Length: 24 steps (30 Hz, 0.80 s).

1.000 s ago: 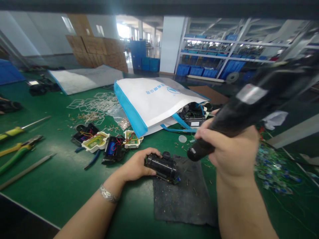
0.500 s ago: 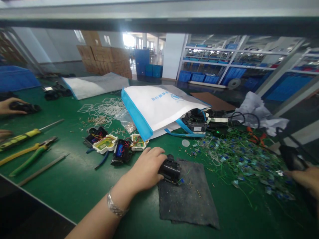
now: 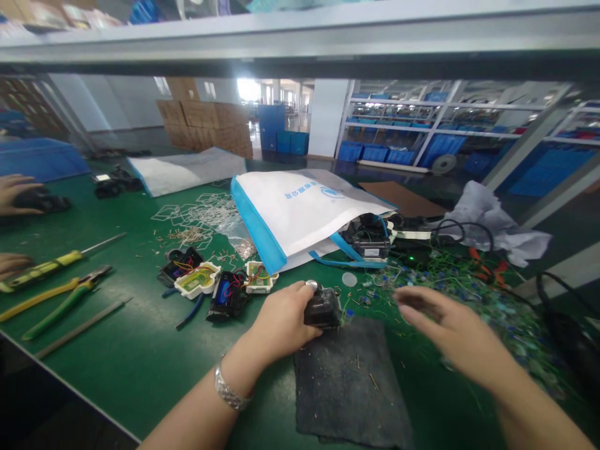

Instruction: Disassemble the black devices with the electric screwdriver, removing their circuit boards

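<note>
My left hand point(image 3: 284, 322), with a silver bracelet at the wrist, grips a black plastic device point(image 3: 323, 307) at the top edge of a dark grey cloth point(image 3: 349, 387). To its right, my right hand point(image 3: 440, 322) hovers with fingers apart and nothing in it, over the near edge of a heap of green wires and small blue pieces point(image 3: 497, 312). Left of my left hand lie opened black devices point(image 3: 227, 294) and white housings point(image 3: 199, 277) with coloured wires. A dark, blurred tool point(image 3: 569, 337) with a cable is at the far right.
A white and blue bag point(image 3: 304, 212) holding black devices lies behind my hands. Yellow-green pliers point(image 3: 77, 294), a screwdriver point(image 3: 51, 265) and a thin rod point(image 3: 89, 325) are at the left. Another person's hand point(image 3: 14, 194) holds a black device at the left edge.
My right hand has let go of the dark tool at the right and moved left towards the device. In my left hand, the device has turned and sits slightly higher against the cloth.
</note>
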Each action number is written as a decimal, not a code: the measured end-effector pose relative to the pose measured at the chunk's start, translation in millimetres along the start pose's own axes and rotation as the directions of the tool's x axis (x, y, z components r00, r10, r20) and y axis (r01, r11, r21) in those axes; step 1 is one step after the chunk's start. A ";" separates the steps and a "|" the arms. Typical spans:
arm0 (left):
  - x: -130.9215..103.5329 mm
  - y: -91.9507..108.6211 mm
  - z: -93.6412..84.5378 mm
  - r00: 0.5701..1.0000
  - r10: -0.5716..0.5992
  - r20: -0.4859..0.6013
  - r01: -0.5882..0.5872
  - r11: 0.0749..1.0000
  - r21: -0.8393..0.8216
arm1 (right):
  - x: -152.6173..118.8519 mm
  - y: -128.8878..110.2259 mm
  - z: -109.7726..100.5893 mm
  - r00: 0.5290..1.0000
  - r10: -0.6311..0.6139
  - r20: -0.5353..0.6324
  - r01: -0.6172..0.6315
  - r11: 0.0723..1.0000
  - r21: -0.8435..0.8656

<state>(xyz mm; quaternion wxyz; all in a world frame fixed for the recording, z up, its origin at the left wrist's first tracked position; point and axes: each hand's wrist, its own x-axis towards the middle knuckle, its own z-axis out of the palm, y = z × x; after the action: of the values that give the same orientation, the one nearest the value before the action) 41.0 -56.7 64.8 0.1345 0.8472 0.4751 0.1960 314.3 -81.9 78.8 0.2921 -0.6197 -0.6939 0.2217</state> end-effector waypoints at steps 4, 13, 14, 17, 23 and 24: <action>0.4 -3.2 14.8 0.990 -0.134 -0.039 0.123 0.971 -0.207 | 6.0 -54.3 52.2 0.965 -0.168 0.201 0.153 0.984 0.087; -2.0 -16.4 32.9 0.964 -0.257 0.074 0.263 0.867 -0.423 | 18.6 -46.7 67.6 0.956 -0.152 0.250 0.116 0.981 0.153; -1.6 -16.4 33.4 0.963 -0.256 0.085 0.266 0.858 -0.440 | 18.9 -46.2 67.1 0.954 -0.150 0.259 0.104 0.978 0.183; -1.2 -16.6 34.4 0.963 -0.247 0.103 0.266 0.848 -0.458 | 20.5 -44.5 68.7 0.951 -0.154 0.267 0.088 0.966 0.243; -0.5 -17.0 32.6 0.963 -0.238 0.130 0.271 0.834 -0.481 | 24.0 -33.9 78.6 0.942 -0.157 0.297 0.036 0.927 0.374; -0.2 -16.9 31.9 0.961 -0.235 0.145 0.276 0.822 -0.497 | 24.1 -32.7 79.6 0.938 -0.161 0.308 0.025 0.915 0.402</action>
<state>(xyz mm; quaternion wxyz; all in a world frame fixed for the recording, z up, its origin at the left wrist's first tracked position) 42.9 -49.5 29.5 0.3983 0.7162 0.5094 0.2627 234.8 -58.1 45.6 0.2986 -0.4677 -0.7037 0.4437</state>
